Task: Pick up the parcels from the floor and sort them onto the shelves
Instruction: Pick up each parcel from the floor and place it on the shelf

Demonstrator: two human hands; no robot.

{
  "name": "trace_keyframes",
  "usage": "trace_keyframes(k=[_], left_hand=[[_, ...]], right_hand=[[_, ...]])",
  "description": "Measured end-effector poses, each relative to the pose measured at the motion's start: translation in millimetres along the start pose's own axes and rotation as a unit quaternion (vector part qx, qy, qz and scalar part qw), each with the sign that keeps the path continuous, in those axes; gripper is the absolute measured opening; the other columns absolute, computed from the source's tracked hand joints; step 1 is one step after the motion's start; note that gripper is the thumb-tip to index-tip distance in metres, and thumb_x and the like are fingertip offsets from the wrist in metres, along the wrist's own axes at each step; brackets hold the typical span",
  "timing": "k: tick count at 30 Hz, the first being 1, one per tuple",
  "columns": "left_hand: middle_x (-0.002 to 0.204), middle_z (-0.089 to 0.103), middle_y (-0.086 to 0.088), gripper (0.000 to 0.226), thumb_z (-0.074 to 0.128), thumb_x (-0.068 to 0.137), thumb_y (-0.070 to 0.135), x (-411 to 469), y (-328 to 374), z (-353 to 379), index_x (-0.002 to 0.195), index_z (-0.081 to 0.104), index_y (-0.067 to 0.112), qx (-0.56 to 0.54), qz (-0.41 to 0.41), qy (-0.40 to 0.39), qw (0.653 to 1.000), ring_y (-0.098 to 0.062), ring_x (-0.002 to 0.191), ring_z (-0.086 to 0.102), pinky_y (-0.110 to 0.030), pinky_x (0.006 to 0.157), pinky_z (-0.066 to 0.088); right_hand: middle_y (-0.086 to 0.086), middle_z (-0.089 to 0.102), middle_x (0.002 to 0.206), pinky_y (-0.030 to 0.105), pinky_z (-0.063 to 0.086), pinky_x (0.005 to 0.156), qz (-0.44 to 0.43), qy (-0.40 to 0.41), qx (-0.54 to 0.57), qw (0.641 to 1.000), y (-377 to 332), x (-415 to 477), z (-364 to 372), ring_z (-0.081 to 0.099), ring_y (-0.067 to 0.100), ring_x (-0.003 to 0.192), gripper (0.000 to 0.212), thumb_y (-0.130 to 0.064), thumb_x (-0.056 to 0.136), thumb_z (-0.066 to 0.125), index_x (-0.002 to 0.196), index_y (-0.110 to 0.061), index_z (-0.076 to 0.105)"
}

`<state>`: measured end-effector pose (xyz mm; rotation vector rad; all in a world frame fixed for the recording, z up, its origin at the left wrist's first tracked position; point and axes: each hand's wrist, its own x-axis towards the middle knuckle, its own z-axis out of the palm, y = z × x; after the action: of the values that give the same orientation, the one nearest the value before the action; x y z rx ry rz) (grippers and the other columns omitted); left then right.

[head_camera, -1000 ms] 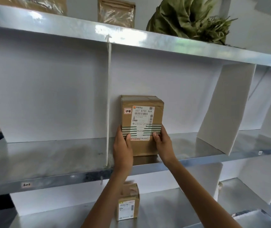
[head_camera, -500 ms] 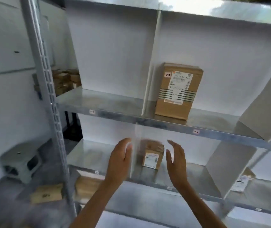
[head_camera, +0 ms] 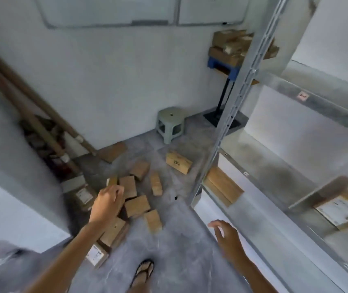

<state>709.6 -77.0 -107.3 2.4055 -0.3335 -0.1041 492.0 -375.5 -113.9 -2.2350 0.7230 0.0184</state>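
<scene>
Parcels (head_camera: 137,206) lie clustered on the floor (head_camera: 179,250), blurred. Left hand (head_camera: 107,205) overlaps them, fingers curled; whether it grips one cannot be told. Right hand (head_camera: 228,237), fingers loosely spread and holding nothing, hangs near the shelves (head_camera: 274,163).

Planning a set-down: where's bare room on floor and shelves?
Free: shelf board between the upright post and the labelled parcel; floor between the sandalled foot and that post. Crowded: parcel cluster by the left hand.
</scene>
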Motion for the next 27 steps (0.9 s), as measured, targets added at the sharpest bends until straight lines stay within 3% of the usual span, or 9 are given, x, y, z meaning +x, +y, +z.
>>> trace_keyframes(k=[8, 12, 17, 22, 27], left_hand=[[0.099, 0.058, 0.008, 0.029, 0.034, 0.098, 0.03, 47, -70, 34, 0.104, 0.062, 0.023, -0.032, -0.111, -0.066, 0.991, -0.013, 0.089, 0.058, -0.032, 0.076, 0.049], [0.089, 0.06, 0.003, 0.025, 0.037, 0.097, 0.02, 92, -97, 78, 0.09, 0.061, 0.023, -0.06, -0.174, -0.114, 0.976, -0.01, 0.078, 0.053, -0.025, 0.066, 0.041], [0.078, 0.056, 0.003, 0.023, 0.039, 0.097, 0.021, 129, -160, 164, 0.08, 0.055, 0.022, -0.059, -0.252, -0.178, 0.949, -0.017, 0.077, 0.056, -0.028, 0.066, 0.038], [0.092, 0.062, -0.01, 0.023, 0.042, 0.097, 0.019, 149, -262, 287, 0.088, 0.062, 0.014, -0.078, -0.358, -0.207, 0.907, -0.018, 0.08, 0.054, -0.032, 0.074, 0.043], [0.127, 0.055, -0.022, 0.031, 0.042, 0.098, 0.011, 161, -367, 435, 0.122, 0.054, -0.005, -0.129, -0.399, -0.245, 0.874, -0.031, 0.118, 0.051, -0.034, 0.099, 0.038]], right_hand=[[0.008, 0.071, 0.097, 0.023, 0.045, 0.082, 0.033, -0.107, -0.038, 0.993, -21, 89, 88, 0.064, 0.019, 0.091, 0.021, -0.006, 0.095, 0.05, 0.096, 0.0, 0.07], [0.011, 0.072, 0.096, 0.024, 0.043, 0.079, 0.09, -0.146, -0.066, 0.983, -8, 143, 139, 0.066, 0.023, 0.093, 0.019, -0.006, 0.094, 0.051, 0.094, 0.0, 0.069], [0.014, 0.071, 0.1, 0.022, 0.037, 0.074, 0.147, -0.187, -0.085, 0.968, 32, 209, 215, 0.065, 0.023, 0.097, 0.02, -0.009, 0.094, 0.051, 0.095, 0.002, 0.068], [0.012, 0.07, 0.104, 0.026, 0.041, 0.079, 0.167, -0.223, -0.091, 0.956, 106, 291, 316, 0.064, 0.023, 0.1, 0.023, -0.016, 0.097, 0.047, 0.098, -0.002, 0.066], [0.014, 0.062, 0.124, 0.026, 0.038, 0.091, 0.183, -0.218, -0.094, 0.954, 209, 388, 444, 0.056, 0.027, 0.117, 0.029, -0.014, 0.098, 0.043, 0.118, -0.002, 0.06]])
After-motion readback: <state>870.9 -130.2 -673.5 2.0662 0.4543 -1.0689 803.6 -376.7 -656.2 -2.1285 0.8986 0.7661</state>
